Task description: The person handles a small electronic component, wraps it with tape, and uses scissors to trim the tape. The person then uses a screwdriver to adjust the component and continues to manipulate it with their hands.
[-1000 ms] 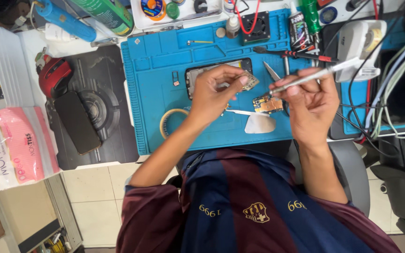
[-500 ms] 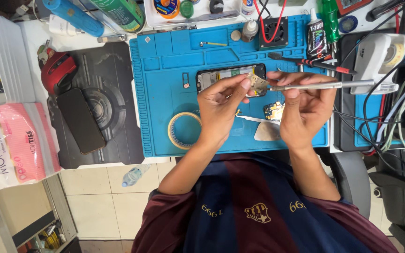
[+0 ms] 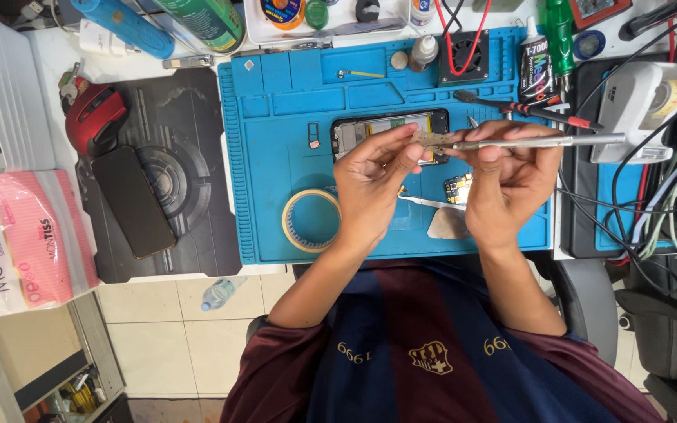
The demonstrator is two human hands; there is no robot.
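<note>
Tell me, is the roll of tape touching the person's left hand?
Apart. The head view shows the roll of tape lying flat on the blue mat, with a strip of bare mat between it and the left hand, which is raised near the right hand.

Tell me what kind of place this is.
Probably an electronics repair bench. A blue silicone work mat holds an opened phone, the right hand holds a slim metal tool, and a roll of tape lies nearby.

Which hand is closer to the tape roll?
Left. The left hand, pinching a small part, is just right of the tape roll; the right hand, gripping a metal tool, is farther right.
</note>
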